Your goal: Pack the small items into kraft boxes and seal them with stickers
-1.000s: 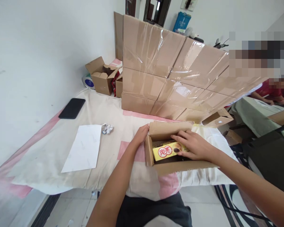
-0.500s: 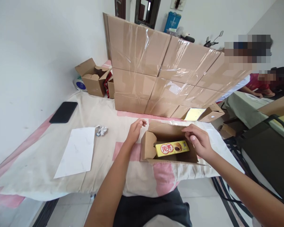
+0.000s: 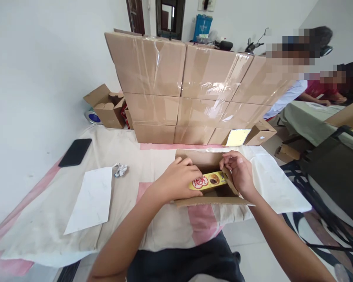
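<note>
Bright, diffuse light glares off the taped cartons [image 3: 204,111]; frame edges look stretched.

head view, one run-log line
left hand: at left end of cream-puff box; right hand: at right flap of open carton; cream-puff box: inside carton

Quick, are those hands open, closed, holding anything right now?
Left hand: bent over the yellow box; grip cannot be told.
Right hand: curled at the carton's right flap; grip cannot be told.

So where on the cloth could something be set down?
Bare cloth lies between the white paper and left forearm, and right of the right hand. Crowded: the open box, where the left hand partly covers the yellow pack.
</note>
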Demonstrator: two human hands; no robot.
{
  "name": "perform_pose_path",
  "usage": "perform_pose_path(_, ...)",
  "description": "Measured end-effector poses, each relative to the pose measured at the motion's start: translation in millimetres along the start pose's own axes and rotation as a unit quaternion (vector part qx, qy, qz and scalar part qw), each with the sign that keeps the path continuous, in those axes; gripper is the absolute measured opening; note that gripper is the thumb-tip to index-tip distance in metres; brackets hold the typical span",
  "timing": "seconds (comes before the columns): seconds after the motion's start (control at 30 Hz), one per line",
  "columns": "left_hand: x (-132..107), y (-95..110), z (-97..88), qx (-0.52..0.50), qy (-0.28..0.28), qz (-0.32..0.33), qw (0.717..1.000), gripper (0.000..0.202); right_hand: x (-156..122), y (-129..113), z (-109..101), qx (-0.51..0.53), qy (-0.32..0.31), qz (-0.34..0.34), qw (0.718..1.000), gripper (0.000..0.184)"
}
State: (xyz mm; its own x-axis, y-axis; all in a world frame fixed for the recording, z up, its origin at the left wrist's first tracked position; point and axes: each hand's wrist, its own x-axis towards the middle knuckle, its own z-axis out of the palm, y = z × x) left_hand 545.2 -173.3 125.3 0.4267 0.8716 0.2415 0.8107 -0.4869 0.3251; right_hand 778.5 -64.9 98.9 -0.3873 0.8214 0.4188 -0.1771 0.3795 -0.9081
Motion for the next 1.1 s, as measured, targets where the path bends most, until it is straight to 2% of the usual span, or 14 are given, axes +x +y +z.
perform_pose_path(0.1,12.3,1.4,-4.6,0.087,-0.093,-0.034,0.991,0.053,0.2,2.3,-0.8,0.02,-0.006,0.011,1.0,0.038)
perform_pose_path(0.2,15.6,-0.5,-3.9,0.136,-0.127,-0.039,0.982,0.062,-0.1,2.8,-2.4,-0.008,-0.034,0.031,0.999,0.039)
perform_pose_path(0.27,13.8,0.2,-4.0,0.143,-0.121,-0.026,0.982,0.058,-1.1,1.2,-3.1,-0.041,-0.046,0.039,0.997,0.04)
perform_pose_path(0.33,10.5,2.5,-7.2,0.138,-0.112,-0.017,0.984,0.045,-2.6,-1.3,-3.2,-0.064,-0.047,0.038,0.996,0.04)
perform_pose_path(0.4,6.2,4.7,-14.8,0.126,-0.099,-0.009,0.987,0.033,-3.8,-3.4,-2.9,-0.065,-0.038,0.033,0.997,0.04)
perform_pose_path(0.47,0.5,5.0,-25.9,0.117,-0.074,-0.007,0.99,0.03,-4.2,-4.4,-2.7,-0.051,-0.032,0.029,0.998,0.04)
perform_pose_path(0.57,-12.1,1.8,-42.8,0.156,-0.038,-0.031,0.986,0.032,-3.8,-3.1,-2.8,-0.028,-0.031,0.031,0.999,0.04)
perform_pose_path(0.67,-22.9,-0.1,-51.3,0.228,-0.053,-0.083,0.969,0.021,-3.7,-1.0,-2.7,-0.021,-0.023,0.032,0.999,0.04)
perform_pose_path(0.77,-19.2,6.1,-48.6,0.258,-0.079,-0.136,0.953,0.015,-4.0,-1.5,-0.9,-0.027,-0.019,0.023,0.999,0.043)
perform_pose_path(0.87,1.5,18.1,-37.5,0.216,-0.102,-0.1,0.966,0.009,-4.6,-4.3,1.5,-0.033,-0.016,0.013,0.999,0.043)
perform_pose_path(0.93,17.8,24.9,-27.7,0.182,-0.137,-0.063,0.972,0.03,-5.3,-6.1,2.5,-0.033,-0.01,0.011,0.999,0.044)
perform_pose_path(1.0,29.7,28.7,-18.5,0.184,-0.173,-0.058,0.966,0.044,-6.5,-7.0,2.6,-0.037,-0.008,0.01,0.999,0.043)
perform_pose_path(1.1,34.3,29.1,-11.6,0.21,-0.196,-0.067,0.955,0.034,-8.4,-6.6,1.0,-0.041,-0.006,0.007,0.999,0.04)
